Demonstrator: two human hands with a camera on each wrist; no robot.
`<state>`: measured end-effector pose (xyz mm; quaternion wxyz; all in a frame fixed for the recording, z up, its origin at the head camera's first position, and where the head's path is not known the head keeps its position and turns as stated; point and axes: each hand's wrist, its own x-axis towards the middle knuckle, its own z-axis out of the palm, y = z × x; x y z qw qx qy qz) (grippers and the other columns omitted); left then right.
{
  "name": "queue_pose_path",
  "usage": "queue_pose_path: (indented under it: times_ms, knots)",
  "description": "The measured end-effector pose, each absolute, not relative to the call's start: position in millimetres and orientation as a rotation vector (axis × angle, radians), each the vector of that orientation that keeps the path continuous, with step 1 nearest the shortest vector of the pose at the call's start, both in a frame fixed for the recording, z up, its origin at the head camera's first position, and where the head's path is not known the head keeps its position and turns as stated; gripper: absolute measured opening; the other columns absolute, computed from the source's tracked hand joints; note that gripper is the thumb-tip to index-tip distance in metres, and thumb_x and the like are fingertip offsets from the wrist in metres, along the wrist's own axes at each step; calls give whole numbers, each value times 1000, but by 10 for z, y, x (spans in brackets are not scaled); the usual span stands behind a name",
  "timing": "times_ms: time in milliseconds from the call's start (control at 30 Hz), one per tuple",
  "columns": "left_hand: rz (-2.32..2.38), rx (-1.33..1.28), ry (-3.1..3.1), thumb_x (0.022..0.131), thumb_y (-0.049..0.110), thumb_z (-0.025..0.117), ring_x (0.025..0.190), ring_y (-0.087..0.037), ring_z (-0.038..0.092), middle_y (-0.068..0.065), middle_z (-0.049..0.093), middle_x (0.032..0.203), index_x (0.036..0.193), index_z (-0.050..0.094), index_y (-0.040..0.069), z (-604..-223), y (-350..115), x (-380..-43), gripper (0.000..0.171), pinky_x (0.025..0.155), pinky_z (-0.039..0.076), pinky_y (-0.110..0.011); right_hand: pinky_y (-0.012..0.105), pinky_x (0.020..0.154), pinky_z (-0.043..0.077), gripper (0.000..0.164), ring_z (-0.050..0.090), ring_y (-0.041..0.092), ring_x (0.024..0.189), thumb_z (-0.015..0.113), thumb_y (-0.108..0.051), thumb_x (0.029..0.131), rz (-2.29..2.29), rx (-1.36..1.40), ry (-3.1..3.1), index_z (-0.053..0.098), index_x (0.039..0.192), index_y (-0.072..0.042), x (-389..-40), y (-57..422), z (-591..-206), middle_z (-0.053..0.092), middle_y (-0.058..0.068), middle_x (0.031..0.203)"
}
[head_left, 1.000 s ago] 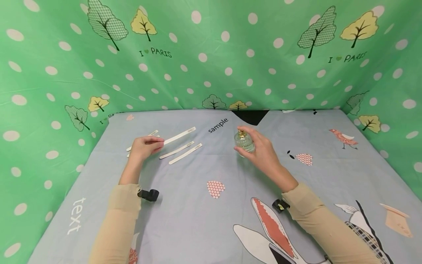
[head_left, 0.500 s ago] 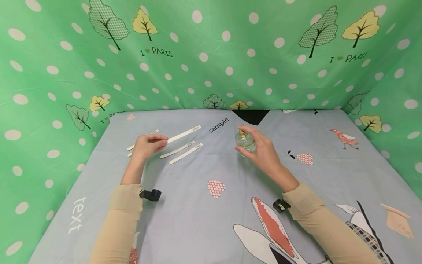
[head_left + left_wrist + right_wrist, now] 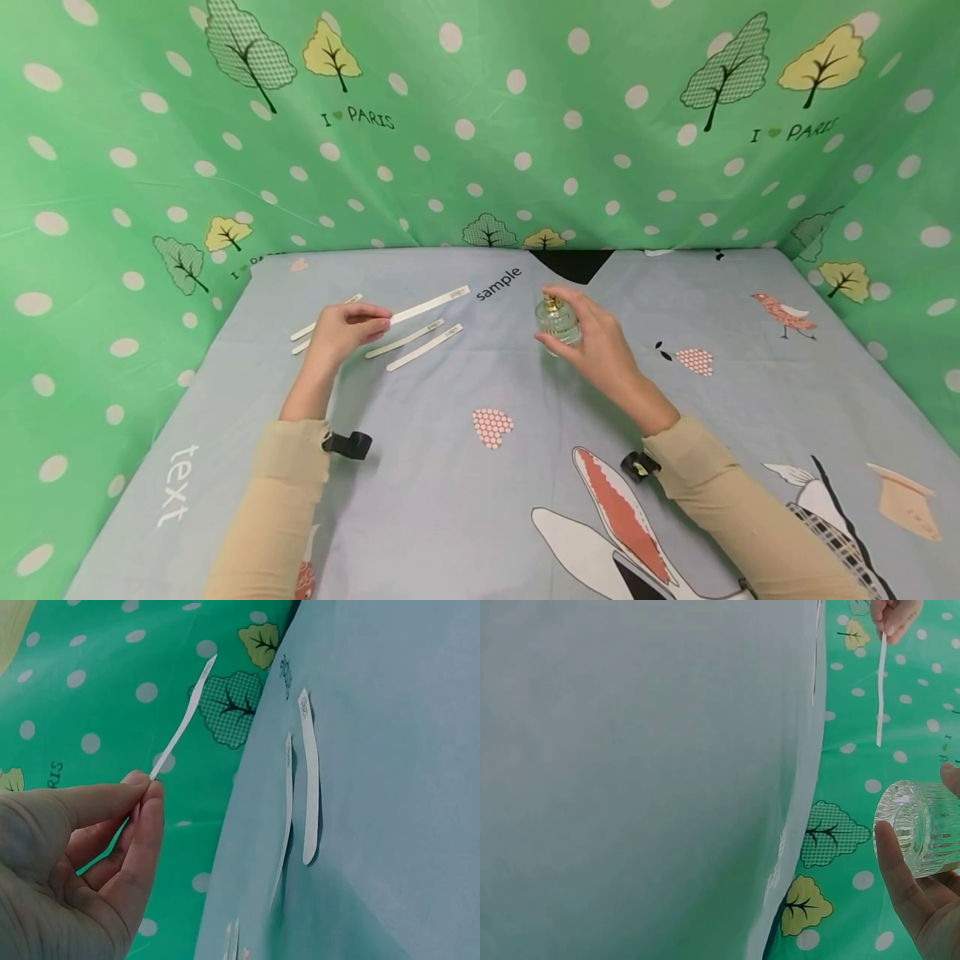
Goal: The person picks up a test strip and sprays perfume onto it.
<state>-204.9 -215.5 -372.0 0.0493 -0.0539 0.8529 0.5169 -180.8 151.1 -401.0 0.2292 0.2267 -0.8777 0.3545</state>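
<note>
My left hand [image 3: 347, 331] pinches one end of a white paper test strip [image 3: 431, 306] between thumb and fingertips. The strip's printed end points right, raised above the table, and it bends slightly in the left wrist view. On the right, my right hand [image 3: 596, 342] grips a ribbed clear glass perfume bottle [image 3: 557, 325] with a gold spray top [image 3: 552, 304]. A finger lies on that top and the thumb is at the base. The right wrist view shows the bottle's glass bottom [image 3: 907, 825], held in the air. A gap separates strip and bottle.
Two paper strips [image 3: 424, 347] lie on the grey-blue printed cloth [image 3: 435, 500] just right of my left hand. More strips [image 3: 303, 333] lie to its left, partly hidden behind it. A green dotted curtain [image 3: 420, 100] rises behind and beside the table.
My left hand has moved to the right with the pinched strip, bringing its tip closer to the bottle. The right hand and bottle have stayed nearly still.
</note>
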Motion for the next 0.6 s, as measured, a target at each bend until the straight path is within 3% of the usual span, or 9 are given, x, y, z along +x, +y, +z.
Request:
queue_pose_path:
  times_ms: [267, 600]
  knots:
    - [1596, -133, 2597, 92, 11, 71, 75, 5, 66, 3, 72, 91, 115, 69, -7, -3726, -2134, -2026, 29, 78, 60, -18, 48, 84, 61, 64, 68, 31, 107, 83, -22, 82, 971, 623, -2421, 51, 138, -20, -1815, 1502, -4013, 65, 13, 131]
    - [1609, -101, 2593, 92, 13, 72, 78, 2, 68, 3, 71, 92, 115, 69, -6, -3677, -2096, -1984, 30, 81, 60, -22, 49, 88, 59, 64, 67, 30, 110, 83, -21, 82, 968, 626, -2421, 52, 138, -19, -1817, 1489, -4029, 64, 12, 132]
